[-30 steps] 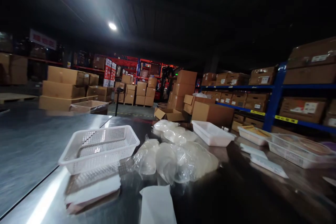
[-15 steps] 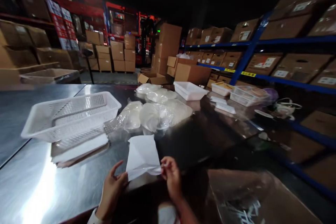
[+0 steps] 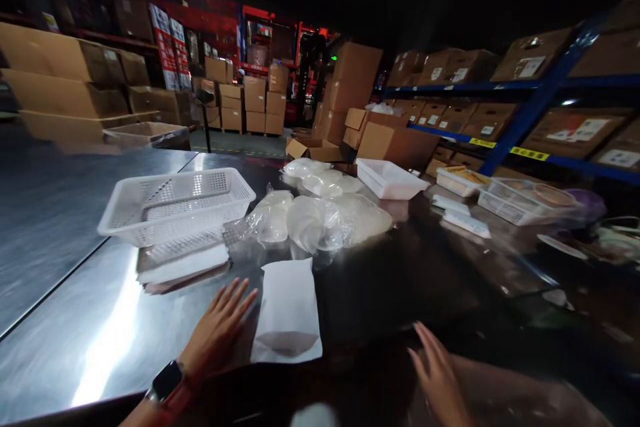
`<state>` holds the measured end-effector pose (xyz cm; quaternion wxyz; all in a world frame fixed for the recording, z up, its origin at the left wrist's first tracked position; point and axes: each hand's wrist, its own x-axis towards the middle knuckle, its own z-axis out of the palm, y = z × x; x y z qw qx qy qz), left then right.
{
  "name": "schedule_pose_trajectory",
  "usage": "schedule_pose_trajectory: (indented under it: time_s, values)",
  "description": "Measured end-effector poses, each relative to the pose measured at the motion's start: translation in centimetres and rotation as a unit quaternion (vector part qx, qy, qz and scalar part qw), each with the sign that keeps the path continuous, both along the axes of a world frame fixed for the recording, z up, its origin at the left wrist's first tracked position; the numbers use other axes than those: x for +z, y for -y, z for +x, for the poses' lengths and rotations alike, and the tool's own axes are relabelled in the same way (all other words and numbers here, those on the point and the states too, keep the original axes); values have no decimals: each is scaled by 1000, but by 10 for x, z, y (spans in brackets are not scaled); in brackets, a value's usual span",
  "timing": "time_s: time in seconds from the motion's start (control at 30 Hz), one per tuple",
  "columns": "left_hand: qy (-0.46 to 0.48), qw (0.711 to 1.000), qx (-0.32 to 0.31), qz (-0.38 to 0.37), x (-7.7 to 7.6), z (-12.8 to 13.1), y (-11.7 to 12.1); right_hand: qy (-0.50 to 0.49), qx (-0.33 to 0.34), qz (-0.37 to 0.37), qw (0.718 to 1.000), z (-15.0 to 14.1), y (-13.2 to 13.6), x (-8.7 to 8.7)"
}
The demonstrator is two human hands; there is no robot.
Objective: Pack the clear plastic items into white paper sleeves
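Note:
A white paper bag [image 3: 289, 310] lies flat on the steel table [image 3: 75, 340] near its front edge. My left hand [image 3: 217, 330] rests flat on the table just left of the bag, fingers stretched out; a dark watch sits on that wrist. My right hand [image 3: 440, 377] hovers to the right of the bag, fingers extended and empty, apart from it. Behind the bag sit several clear plastic packets with pale round contents [image 3: 315, 220].
A white perforated basket [image 3: 177, 203] stands at left over a flat white sheet [image 3: 183, 265]. White trays [image 3: 393, 179] and clear containers [image 3: 525, 200] line the right side. Blue shelving with cardboard boxes [image 3: 545, 107] runs along the right; stacked boxes fill the back.
Both hands have let go of the paper bag, which now lies flat. The left hand has flattened beside it and the right has moved off to the right. The camera has tilted down.

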<state>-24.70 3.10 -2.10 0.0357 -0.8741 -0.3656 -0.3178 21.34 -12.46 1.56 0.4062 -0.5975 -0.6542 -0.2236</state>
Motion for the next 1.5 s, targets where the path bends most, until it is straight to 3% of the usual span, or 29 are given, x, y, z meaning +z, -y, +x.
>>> schedule_pose_trajectory:
  time_s: [0.03, 0.1, 0.17, 0.23, 0.3, 0.47, 0.53, 0.63, 0.73, 0.83, 0.93, 1.07, 1.17, 1.37, 1.43, 1.5]
  values:
    - [-68, 996, -30, 40, 7, 8, -10, 73, 61, -18, 995, -17, -23, 2]
    - [-164, 980, -95, 63, 19, 28, -25, 202, 201, -67, 956, -57, -71, 10]
    - [-208, 964, -154, 57, 25, 44, -31, 270, 318, -100, 903, -93, -109, 19]
    - [-205, 957, -195, 61, 27, 51, -31, 307, 390, -92, 863, -116, -131, 24]
    - [-165, 957, -225, 79, 27, 50, -28, 299, 422, -87, 852, -124, -136, 23]
    - [-34, 962, -264, 59, 28, 33, -7, 144, 447, -122, 875, -119, -110, 6]
    - [34, 972, -234, -7, 28, 30, 8, 29, 433, -139, 890, -126, -96, -1]
    - [183, 970, -91, -132, 27, 38, 35, -185, 334, -146, 912, -151, -82, -11]
    - [303, 922, 70, -231, 26, 58, 53, -371, 188, -127, 900, -179, -80, -19]
    - [367, 875, 172, -267, 26, 78, 55, -455, 94, -104, 879, -198, -87, -24]
    - [376, 863, 222, -254, 24, 86, 47, -428, 29, -84, 900, -204, -94, -24]
    - [319, 879, 259, -244, 23, 80, 40, -296, -37, -81, 951, -201, -97, -26]
    - [256, 895, 257, -259, 26, 75, 40, -224, -67, -74, 969, -197, -100, -32]
    - [103, 912, 244, -314, 45, 63, 39, -147, -67, -110, 981, -194, -107, -43]
    - [34, 918, 265, -292, 53, 58, 43, -129, -73, -112, 983, -193, -107, -41]
    - [-16, 940, 263, -218, 60, 60, 48, -95, -45, -100, 989, -192, -107, -38]
